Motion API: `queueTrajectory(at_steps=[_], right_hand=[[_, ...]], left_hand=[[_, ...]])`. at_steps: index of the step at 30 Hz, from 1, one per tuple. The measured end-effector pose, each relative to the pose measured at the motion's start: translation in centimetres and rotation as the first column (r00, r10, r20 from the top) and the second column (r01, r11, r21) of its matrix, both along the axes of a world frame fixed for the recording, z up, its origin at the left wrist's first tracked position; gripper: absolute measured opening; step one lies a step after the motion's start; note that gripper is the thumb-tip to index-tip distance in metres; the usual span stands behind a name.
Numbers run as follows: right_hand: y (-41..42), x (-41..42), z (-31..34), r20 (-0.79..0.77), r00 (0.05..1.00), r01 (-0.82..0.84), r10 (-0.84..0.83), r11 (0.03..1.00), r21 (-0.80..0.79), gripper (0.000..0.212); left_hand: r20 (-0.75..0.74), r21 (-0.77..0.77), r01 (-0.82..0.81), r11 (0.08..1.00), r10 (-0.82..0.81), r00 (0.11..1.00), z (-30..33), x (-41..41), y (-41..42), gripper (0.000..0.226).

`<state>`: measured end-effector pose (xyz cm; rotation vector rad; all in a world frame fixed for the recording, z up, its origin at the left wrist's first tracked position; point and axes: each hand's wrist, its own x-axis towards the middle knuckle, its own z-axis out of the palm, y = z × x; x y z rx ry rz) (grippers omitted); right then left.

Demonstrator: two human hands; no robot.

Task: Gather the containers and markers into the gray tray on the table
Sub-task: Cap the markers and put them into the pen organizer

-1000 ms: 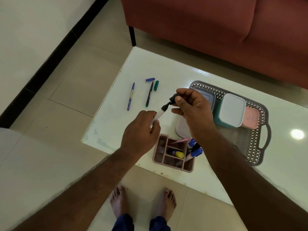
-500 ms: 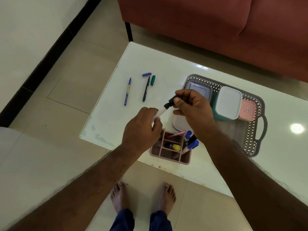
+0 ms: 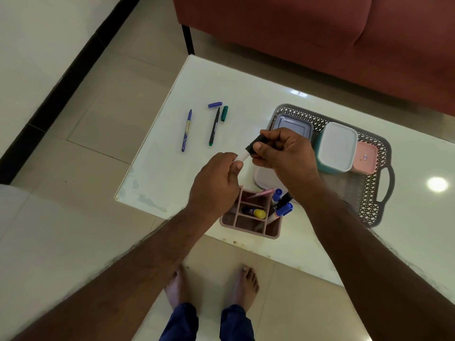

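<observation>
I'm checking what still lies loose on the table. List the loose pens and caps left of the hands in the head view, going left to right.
blue pen → blue cap → uncapped green pen → green cap. The blue cap and the green pen's top nearly share a column, so their order is close.

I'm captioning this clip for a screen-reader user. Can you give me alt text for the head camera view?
Seen from above, a person's left hand grips a white marker while the right hand pinches its black cap, over a white table. A gray tray holds lidded containers; two pens and two caps lie loose.
</observation>
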<state>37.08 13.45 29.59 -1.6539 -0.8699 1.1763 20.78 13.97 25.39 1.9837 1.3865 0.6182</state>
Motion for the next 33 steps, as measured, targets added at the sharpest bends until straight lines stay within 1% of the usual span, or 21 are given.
queueTrajectory(at_steps=[3, 8, 11, 13, 15, 17, 21, 25, 29, 33], right_hand=[[-0.1, -0.2, 0.2, -0.040, 0.999, 0.030, -0.029, 0.999, 0.012, 0.023], [-0.5, 0.0, 0.5, -0.075, 0.996, 0.053, -0.051, 0.998, 0.029, 0.023], [-0.8, 0.4, 1.3, -0.065, 0.997, 0.050, -0.047, 0.998, 0.041, 0.023], [-0.8, 0.5, 2.5, 0.009, 0.999, -0.032, 0.031, 0.999, 0.041, 0.027], [-1.2, 0.9, 3.8, 0.113, 0.989, -0.101, 0.097, 0.994, 0.030, 0.033], [-1.7, 1.3, 4.7, 0.164, 0.984, -0.084, 0.074, 0.995, 0.053, 0.034], [-4.2, 2.2, 5.2, 0.329, 0.943, -0.080, 0.051, 0.994, 0.073, 0.037], [-7.7, 2.8, 4.6, 0.464, 0.885, -0.081, 0.047, 0.995, 0.052, 0.032], [-10.8, 3.2, 3.4, 0.501, 0.864, -0.085, 0.047, 0.995, 0.054, 0.029], [-13.1, 3.2, 2.3, 0.577, 0.808, -0.132, 0.116, 0.991, -0.014, 0.032]], left_hand=[[0.027, -0.037, -0.015, 0.999, 0.016, 1.000, 0.1, 0.1, 0.0, 0.027], [0.078, -0.113, 0.009, 0.994, 0.000, 0.997, 0.5, 0.3, 0.5, 0.026], [0.130, -0.142, 0.038, 0.989, -0.019, 0.991, 1.0, 0.6, 0.6, 0.025], [0.171, -0.156, 0.061, 0.986, -0.034, 0.985, 1.3, 0.4, 0.5, 0.025], [0.209, -0.119, 0.098, 0.988, -0.071, 0.975, 1.7, 0.7, 0.2, 0.028], [0.217, -0.085, 0.130, 0.988, -0.109, 0.970, 2.2, 1.1, -0.2, 0.031], [0.151, -0.040, 0.192, 0.981, -0.184, 0.971, 2.3, 2.4, -1.5, 0.034], [0.032, -0.016, 0.228, 0.974, -0.227, 0.973, 1.2, 2.0, -3.6, 0.048], [-0.127, 0.026, 0.287, 0.957, -0.282, 0.951, 0.1, 0.8, -5.3, 0.058], [-0.258, 0.043, 0.363, 0.931, -0.341, 0.904, -0.8, -0.1, -6.6, 0.071]])
